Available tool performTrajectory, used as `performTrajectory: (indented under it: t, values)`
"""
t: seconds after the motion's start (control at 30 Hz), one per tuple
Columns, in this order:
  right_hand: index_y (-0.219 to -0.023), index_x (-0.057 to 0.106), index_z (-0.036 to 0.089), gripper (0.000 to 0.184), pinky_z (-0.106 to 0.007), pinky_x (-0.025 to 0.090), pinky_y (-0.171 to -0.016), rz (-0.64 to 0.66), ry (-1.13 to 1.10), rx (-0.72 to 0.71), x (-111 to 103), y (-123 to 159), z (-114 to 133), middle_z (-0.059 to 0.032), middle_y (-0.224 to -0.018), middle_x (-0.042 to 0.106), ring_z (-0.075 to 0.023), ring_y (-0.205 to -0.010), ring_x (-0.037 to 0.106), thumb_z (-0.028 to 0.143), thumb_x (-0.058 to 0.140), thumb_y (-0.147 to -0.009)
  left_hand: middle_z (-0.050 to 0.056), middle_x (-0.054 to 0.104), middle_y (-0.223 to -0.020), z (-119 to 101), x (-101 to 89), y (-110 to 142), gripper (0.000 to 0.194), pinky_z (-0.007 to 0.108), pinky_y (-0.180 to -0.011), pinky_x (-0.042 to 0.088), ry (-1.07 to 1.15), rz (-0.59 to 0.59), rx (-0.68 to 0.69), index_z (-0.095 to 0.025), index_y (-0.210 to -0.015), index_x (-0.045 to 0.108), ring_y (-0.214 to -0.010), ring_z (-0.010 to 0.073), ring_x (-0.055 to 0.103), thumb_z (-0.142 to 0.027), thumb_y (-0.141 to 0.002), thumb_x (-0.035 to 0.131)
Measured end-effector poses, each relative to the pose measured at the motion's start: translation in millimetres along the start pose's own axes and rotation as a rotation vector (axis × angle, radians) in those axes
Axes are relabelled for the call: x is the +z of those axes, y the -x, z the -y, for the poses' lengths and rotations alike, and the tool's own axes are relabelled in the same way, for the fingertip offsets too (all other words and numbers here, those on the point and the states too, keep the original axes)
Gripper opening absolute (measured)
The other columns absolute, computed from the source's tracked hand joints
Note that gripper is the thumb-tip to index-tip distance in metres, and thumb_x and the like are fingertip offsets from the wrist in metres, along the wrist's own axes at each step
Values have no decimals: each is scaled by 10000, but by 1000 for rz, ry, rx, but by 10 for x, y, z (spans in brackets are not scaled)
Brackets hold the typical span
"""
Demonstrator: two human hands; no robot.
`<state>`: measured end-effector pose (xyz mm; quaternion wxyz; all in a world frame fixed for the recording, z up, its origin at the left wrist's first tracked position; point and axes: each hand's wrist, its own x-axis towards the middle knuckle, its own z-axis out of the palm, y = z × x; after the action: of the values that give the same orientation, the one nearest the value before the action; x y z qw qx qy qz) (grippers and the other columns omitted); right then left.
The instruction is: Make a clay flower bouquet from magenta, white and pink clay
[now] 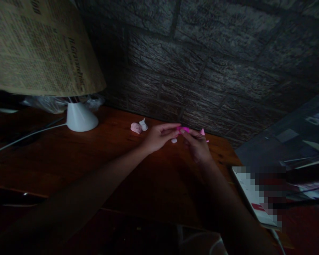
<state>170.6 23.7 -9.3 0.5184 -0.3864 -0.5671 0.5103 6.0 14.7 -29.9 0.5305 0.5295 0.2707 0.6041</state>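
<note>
Right of the lamp point(51, 56), our left hand point(159, 137) and right hand point(198, 144) pinch the pink lump point(184, 129); we should press gently.

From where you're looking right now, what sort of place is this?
Probably a room at home, perhaps a study corner, though the dim light makes that uncertain. A wooden desk stands against a brick-patterned wall, with a lamp with a newsprint-patterned shade on it.
</note>
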Motion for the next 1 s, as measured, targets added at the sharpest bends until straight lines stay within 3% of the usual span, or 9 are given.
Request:
performTrajectory:
  t: [0.17,0.33,0.63,0.77,0.9,1.0]
  values:
    - [-826,823,264,235,-232,300,-484,65,28,16,-25,-17,-11,27,-634,666,-75,-511,394,421,869,-658,106,763,-1181,5,-39,-7,336,394,-989,545,-175,-21,90,-169,-1142,752,-1058,217,726,-200,-808,761]
    - [-813,828,274,201,-249,310,-510,81,105,-25,-47,-14,-3,9,-669,707,-93,-538,415,439,842,-700,94,776,-1145,26,-43,-4,336,397,-959,565,-264,-16,88,-178,-1173,741,-1003,207,740,-218,-840,730]
    - [-793,822,259,255,-244,323,-500,49,29,77,-35,-18,-14,8,-662,695,-82,-524,420,467,865,-651,93,750,-1204,28,14,30,305,381,-1009,561,-325,-73,135,-175,-1141,755,-1090,216,729,-230,-841,735]
    - [-821,823,253,289,-233,328,-480,45,25,70,-45,-24,-4,12,-663,689,-74,-506,408,491,859,-660,99,766,-1168,52,13,21,337,389,-969,580,-275,-64,99,-174,-1153,753,-1022,216,746,-260,-827,749]
    - [-922,820,249,366,-224,356,-467,116,132,-18,-54,-25,34,19,-641,675,-83,-504,444,490,868,-651,128,761,-1178,92,-26,-13,388,425,-1004,556,-127,-139,17,-150,-1145,754,-1048,234,733,-306,-791,785]
    - [-875,818,238,342,-227,379,-471,114,208,-46,-55,-20,57,8,-642,688,-92,-510,466,518,837,-681,135,764,-1163,105,-33,-21,400,445,-1030,537,-24,-160,-28,-143,-1117,765,-1062,246,725,-314,-759,813]
